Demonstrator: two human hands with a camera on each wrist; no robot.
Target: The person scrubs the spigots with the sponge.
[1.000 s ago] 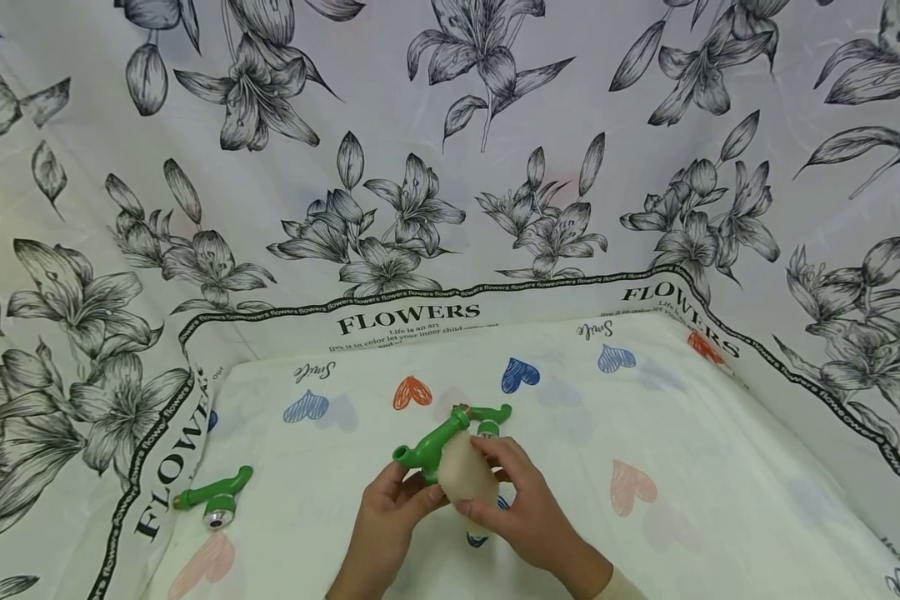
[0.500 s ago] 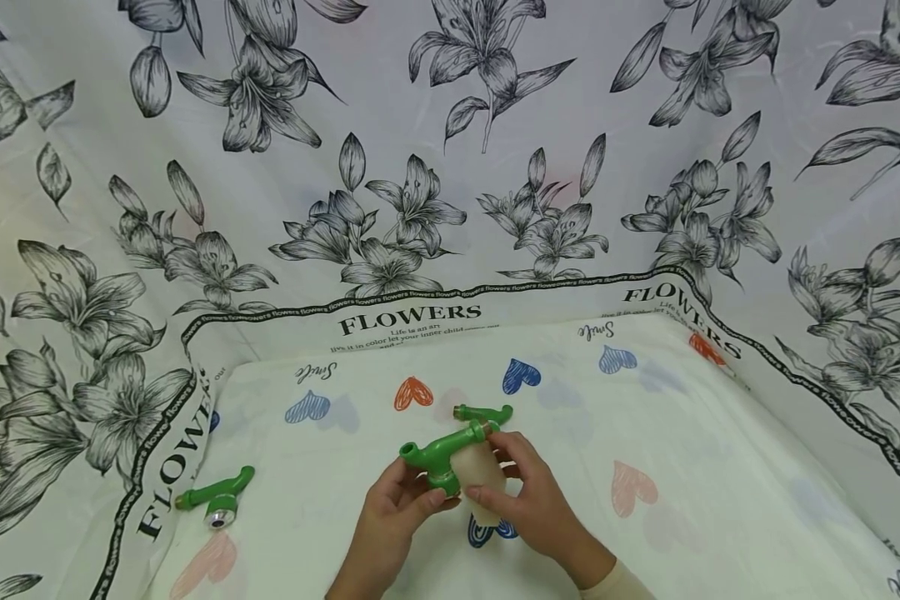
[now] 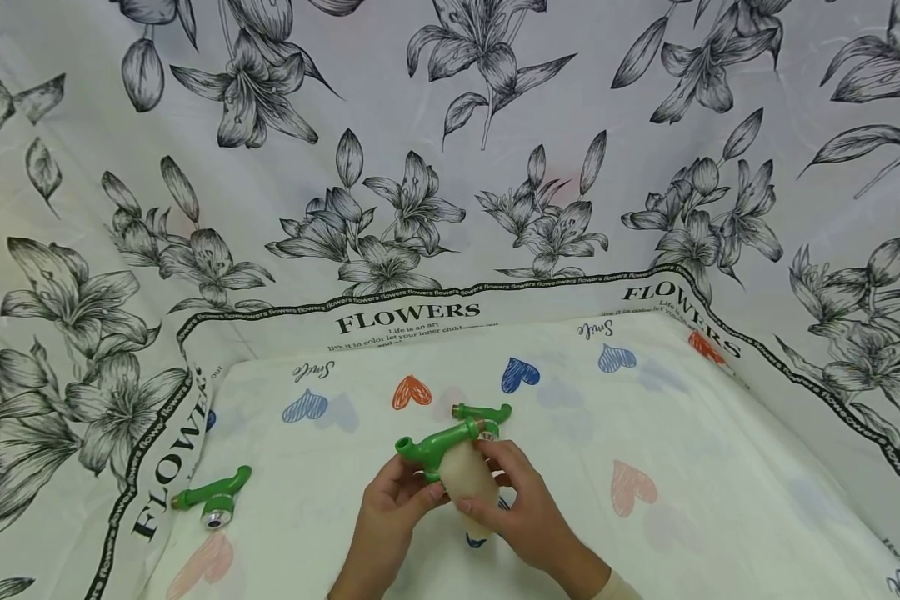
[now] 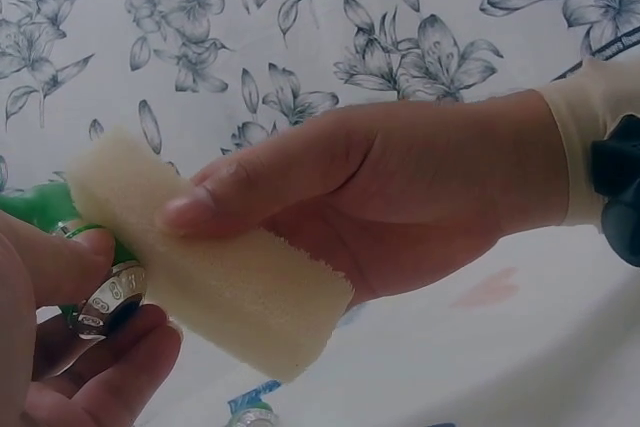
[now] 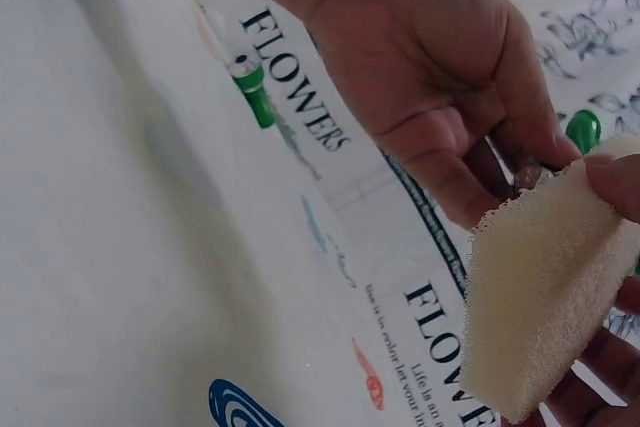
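In the head view, my left hand [image 3: 390, 508] holds a green plastic faucet [image 3: 427, 452] with its spout opening toward the left. The faucet's round silvery end [image 4: 108, 302] shows between the left fingers in the left wrist view. A cream-coloured sponge [image 3: 468, 483] is pinched by my right hand [image 3: 528, 504], thumb on the near face and fingers behind. It lies against the faucet's side, hiding part of its body. The right wrist view shows the sponge [image 5: 545, 282] as a thick, porous, bent slab. Both hands are above the table, close together.
A second green faucet [image 3: 217, 496] lies on the left side of the heart-printed white cloth [image 3: 330, 483]. Another green faucet [image 3: 483, 412] lies just beyond my hands, partly hidden. A flower-printed curtain [image 3: 532, 125] stands around the back and sides.
The sponge and held faucet shifted slightly right, then back left. The faucet now lies more level than a second ago. Both hands keep their holds, and the other faucets stay put.
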